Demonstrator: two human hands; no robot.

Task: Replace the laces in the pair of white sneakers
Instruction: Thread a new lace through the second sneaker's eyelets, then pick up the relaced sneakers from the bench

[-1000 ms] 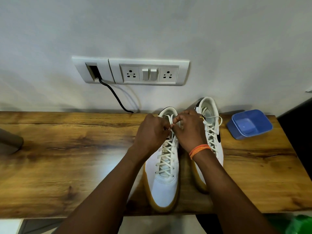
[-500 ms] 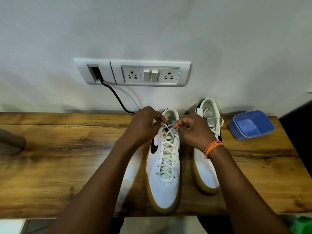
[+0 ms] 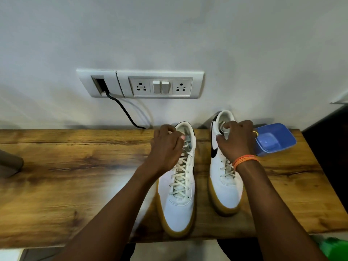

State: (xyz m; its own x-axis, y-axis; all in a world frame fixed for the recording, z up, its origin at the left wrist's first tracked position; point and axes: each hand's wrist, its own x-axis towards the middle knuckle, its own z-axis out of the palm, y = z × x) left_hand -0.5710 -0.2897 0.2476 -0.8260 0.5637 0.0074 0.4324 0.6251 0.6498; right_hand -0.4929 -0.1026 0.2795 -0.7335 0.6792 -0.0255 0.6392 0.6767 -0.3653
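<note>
On the right sneaker [image 3: 225, 178] now, right hand [image 3: 235, 142], formerly left.

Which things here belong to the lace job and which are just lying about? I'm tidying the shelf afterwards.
Part of the job:
left sneaker, gripped by the left hand
right sneaker, gripped by the right hand
cream laces

Just lying about:
blue tub
black cable
socket panel
wooden shelf
</note>
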